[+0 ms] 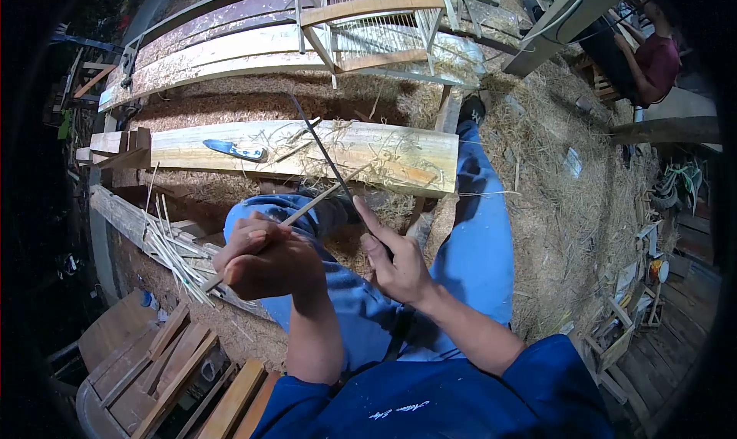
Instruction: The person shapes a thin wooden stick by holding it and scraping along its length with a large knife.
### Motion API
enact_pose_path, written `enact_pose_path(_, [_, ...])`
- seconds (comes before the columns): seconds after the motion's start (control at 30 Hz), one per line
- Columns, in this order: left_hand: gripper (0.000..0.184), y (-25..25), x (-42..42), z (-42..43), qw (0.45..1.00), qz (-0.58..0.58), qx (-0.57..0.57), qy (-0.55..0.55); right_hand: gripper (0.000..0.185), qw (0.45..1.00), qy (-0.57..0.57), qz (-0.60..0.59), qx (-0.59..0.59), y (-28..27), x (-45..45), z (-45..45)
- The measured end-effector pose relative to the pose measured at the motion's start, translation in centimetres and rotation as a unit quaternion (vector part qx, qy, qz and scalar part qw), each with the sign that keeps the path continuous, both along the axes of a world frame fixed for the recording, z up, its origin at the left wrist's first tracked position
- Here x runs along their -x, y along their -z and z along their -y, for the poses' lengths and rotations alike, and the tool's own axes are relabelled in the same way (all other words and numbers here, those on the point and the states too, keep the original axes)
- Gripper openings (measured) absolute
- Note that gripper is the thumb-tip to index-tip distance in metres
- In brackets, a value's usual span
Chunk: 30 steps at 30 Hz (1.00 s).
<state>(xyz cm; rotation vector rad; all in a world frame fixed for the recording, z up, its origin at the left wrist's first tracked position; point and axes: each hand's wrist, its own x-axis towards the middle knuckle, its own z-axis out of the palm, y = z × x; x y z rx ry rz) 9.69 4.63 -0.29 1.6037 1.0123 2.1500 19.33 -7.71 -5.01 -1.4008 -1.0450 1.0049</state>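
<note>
In the middle of the head view my left hand (272, 259) is closed round a thin pale strip (318, 199), which slants up to the right across my lap. My right hand (395, 266) grips a long dark blade (328, 156), its index finger stretched along it. Blade and strip cross just above the hands. Beyond them lies a pale plank (368, 151) strewn with shavings, and on its left part a knife with a blue part (234, 150). A bundle of pale strips (175, 256) lies to the left of my left hand.
A slatted wooden frame (376, 9) stands on the long bench (207, 63) at the back. Shavings cover the ground (560, 232). Wooden pieces (176, 370) are at the lower left. Another person (659, 67) sits at the upper right, near a thick post (572, 24).
</note>
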Motion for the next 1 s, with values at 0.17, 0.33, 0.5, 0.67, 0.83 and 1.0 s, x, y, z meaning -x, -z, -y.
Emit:
enact_pose_path(0.17, [0.055, 0.2, 0.0, 0.7, 1.0, -0.025, 0.008, -0.007, 0.051, 0.995, -0.001, -0.004, -0.097, -2.2, 1.0, 0.2])
enact_pose_path(0.33, [0.053, -0.1, -0.2, 0.4, 1.0, -0.024, -0.009, -0.006, 0.05, 0.981, -0.023, -0.073, 0.176, -1.2, -0.5, 0.3])
enact_pose_path(0.5, [0.052, 0.3, -1.0, 1.3, 0.995, -0.089, -0.017, -0.033, 0.05, 0.999, -0.014, -0.015, 0.029, -1.0, 0.3, 1.3])
enact_pose_path(0.67, [0.057, 0.3, -0.8, 1.4, 0.987, -0.137, -0.003, -0.081, 0.049, 0.994, 0.0, -0.074, 0.083, 0.0, -0.2, 1.0])
enact_pose_path(0.83, [0.053, 0.9, 0.5, 1.3, 0.999, -0.024, 0.004, 0.036, 0.049, 0.984, -0.052, -0.09, 0.141, -1.7, -0.4, 0.8])
enact_pose_path(1.0, [0.047, 1.0, 1.1, 0.5, 0.998, 0.002, 0.003, 0.057, 0.048, 0.999, 0.007, 0.027, -0.031, -0.7, 0.2, 0.5])
